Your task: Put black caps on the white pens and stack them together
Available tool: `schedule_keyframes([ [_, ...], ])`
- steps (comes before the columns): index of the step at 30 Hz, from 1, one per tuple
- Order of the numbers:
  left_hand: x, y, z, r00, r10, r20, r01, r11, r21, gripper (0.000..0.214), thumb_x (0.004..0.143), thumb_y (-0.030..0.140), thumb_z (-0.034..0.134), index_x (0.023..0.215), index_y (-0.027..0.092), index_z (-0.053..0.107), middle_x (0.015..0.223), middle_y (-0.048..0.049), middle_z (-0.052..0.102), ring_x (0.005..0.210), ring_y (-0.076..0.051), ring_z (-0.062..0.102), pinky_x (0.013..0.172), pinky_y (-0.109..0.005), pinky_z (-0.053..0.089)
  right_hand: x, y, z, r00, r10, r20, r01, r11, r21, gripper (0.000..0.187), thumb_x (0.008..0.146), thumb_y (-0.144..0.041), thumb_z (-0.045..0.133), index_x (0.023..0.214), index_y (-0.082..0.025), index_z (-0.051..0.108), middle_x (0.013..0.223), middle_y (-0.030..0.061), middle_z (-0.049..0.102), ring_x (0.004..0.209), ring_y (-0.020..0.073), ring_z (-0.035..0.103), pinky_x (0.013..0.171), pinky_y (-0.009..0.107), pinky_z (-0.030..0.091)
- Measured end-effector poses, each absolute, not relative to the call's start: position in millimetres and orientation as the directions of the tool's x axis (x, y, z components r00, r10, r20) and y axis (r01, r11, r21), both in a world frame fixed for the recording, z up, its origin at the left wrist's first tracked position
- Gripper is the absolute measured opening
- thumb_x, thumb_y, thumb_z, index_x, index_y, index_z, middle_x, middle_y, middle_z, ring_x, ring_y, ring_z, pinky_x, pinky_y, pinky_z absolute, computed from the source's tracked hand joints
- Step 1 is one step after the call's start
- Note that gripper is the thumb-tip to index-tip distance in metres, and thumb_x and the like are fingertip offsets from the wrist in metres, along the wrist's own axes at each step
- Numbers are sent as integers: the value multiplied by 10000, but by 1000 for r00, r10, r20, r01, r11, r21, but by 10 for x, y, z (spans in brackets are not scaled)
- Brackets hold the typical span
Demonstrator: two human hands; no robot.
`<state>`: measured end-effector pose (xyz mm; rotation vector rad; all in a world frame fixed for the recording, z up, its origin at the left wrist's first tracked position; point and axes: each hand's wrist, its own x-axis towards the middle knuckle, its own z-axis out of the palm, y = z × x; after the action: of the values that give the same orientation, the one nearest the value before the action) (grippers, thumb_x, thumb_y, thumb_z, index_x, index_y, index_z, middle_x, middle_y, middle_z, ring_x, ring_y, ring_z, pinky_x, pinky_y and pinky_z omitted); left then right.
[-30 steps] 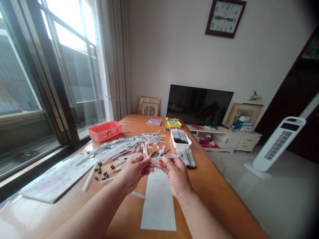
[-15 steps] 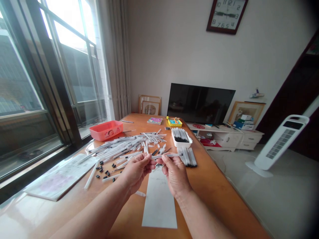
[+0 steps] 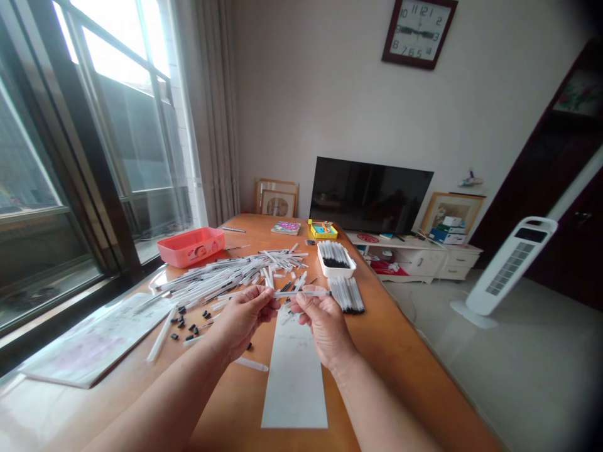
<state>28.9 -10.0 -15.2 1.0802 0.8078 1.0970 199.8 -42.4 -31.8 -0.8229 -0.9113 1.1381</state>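
A clear-barrelled pen (image 3: 287,294) with a dark right end lies level between my hands, above the far end of a paper strip (image 3: 294,376). My left hand (image 3: 249,317) is closed, pinching its left end. My right hand (image 3: 325,326) is closed round the barrel, thumb on top. Exactly how the parts join is too small to make out. Left of the hands lies a heap of loose clear barrels and thin refills (image 3: 235,270). Small black caps (image 3: 191,326) are scattered nearer me. A row of black-tipped pens (image 3: 346,295) lies to the right.
A white tray (image 3: 338,272) of pens stands behind the row. A red plastic box (image 3: 162,251) is at the left, with a booklet (image 3: 80,351) in front. Further back are a yellow box (image 3: 324,235) and a small book (image 3: 286,228). The table's right edge drops to the floor.
The view has turned slightly right, so the scene sits further left. My hands keep hold of the pen, and a little more of it shows between the fingertips.
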Motion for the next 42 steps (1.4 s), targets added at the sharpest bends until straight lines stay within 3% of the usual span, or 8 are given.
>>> schedule_keyframes([
  [5,150,-7,-127,226,974,5,-201,42,979,317,818,462,727,798,163,624,728,-33,659,622,-102,555,576,-214,406,2174,-382,-290,232,957,174,-317,243,-917,332,838,-481,702,970,-180,656,815,27,704,637,111,589,558,221,402],
  [11,122,29,-132,208,978,16,-201,26,979,387,775,474,764,990,162,683,876,-77,717,743,-150,643,711,-262,487,2404,-377,-224,134,986,98,-213,125,-969,272,728,-398,775,814,-154,689,702,30,693,605,120,567,552,227,390],
  [14,89,50,-125,139,990,16,-155,6,988,517,745,507,780,1114,163,663,973,-104,727,806,-187,674,770,-310,510,2631,-309,-235,332,933,136,-187,206,-960,243,702,-374,765,801,-169,680,745,27,700,620,128,577,553,231,391],
  [17,26,91,-111,72,997,38,-79,-32,996,569,712,548,788,1109,160,662,957,-98,730,801,-190,674,735,-300,508,2954,-202,-313,667,722,186,93,167,-982,210,722,-354,683,833,-176,682,741,33,704,659,162,605,570,248,422],
  [19,-14,117,-100,32,999,41,-50,-39,998,580,686,570,795,1076,162,665,943,-93,734,786,-187,668,706,-290,504,3161,-148,-391,771,595,228,248,49,-967,239,731,-374,639,858,-177,688,765,51,725,691,195,628,593,269,447],
  [31,-99,174,-109,-23,997,69,9,-69,998,539,634,616,801,930,179,693,904,-77,740,803,-206,673,703,-292,501,3379,-8,-742,813,531,237,433,-280,-857,208,744,-387,602,823,-248,736,842,98,745,750,256,635,626,313,407],
  [37,-105,195,-119,-48,997,54,-6,-55,998,534,599,614,822,893,188,690,866,-63,742,765,-193,670,688,-281,491,3414,35,-851,774,599,207,457,-301,-837,187,724,-373,608,772,-256,746,766,82,730,694,260,631,616,331,411],
  [42,-134,215,-134,-55,996,65,12,-65,998,556,604,638,807,908,188,688,892,-67,741,787,-201,668,689,-286,480,3451,68,-903,777,591,216,437,-261,-861,249,744,-332,567,872,-224,751,835,101,749,758,258,663,653,321,444],
])
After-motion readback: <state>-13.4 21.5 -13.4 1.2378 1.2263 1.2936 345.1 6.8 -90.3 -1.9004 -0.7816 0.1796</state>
